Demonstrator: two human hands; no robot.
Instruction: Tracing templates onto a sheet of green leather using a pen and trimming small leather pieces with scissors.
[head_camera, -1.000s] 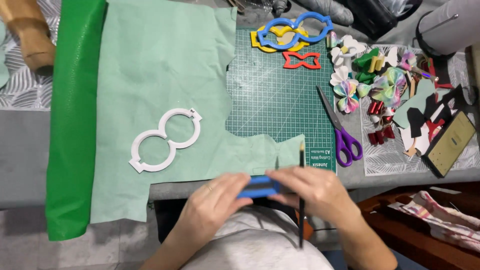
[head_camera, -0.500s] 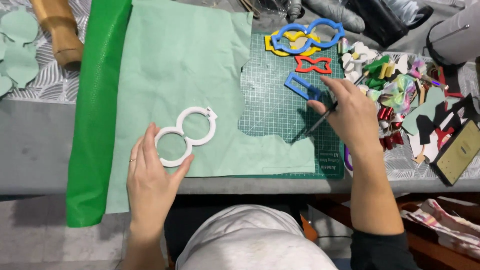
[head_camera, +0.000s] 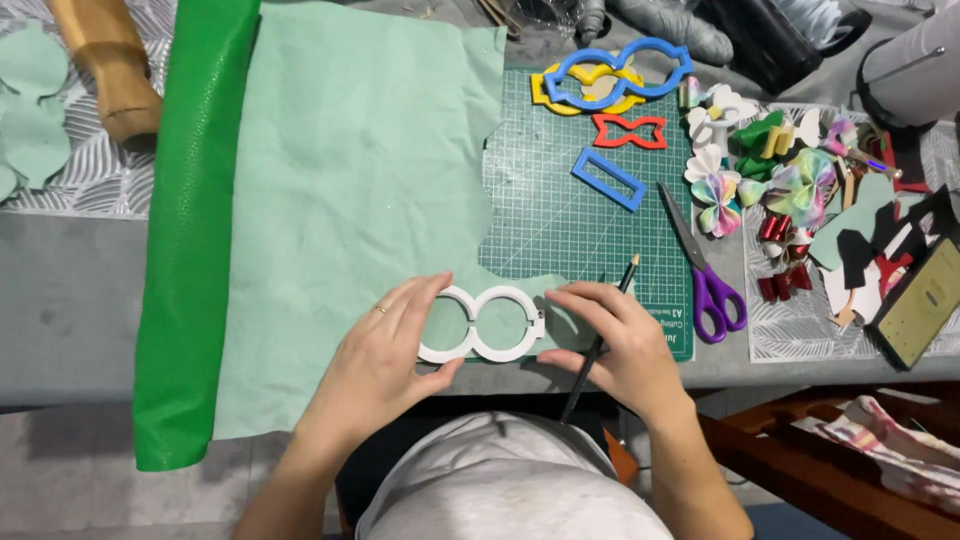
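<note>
Lying between both hands (head_camera: 380, 365) — white template (head_camera: 483, 324)

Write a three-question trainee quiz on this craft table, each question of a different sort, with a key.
1. True or false: the right hand holds a pencil.
2. The white double-ring template lies on: A) the cutting mat B) the mint-green sheet C) the dark green roll.
3. Fill in: the purple-handled ___ lie right of the blue rectangular frame.

Key: 1 true; 2 B; 3 scissors. The left hand steadies the template.
</note>
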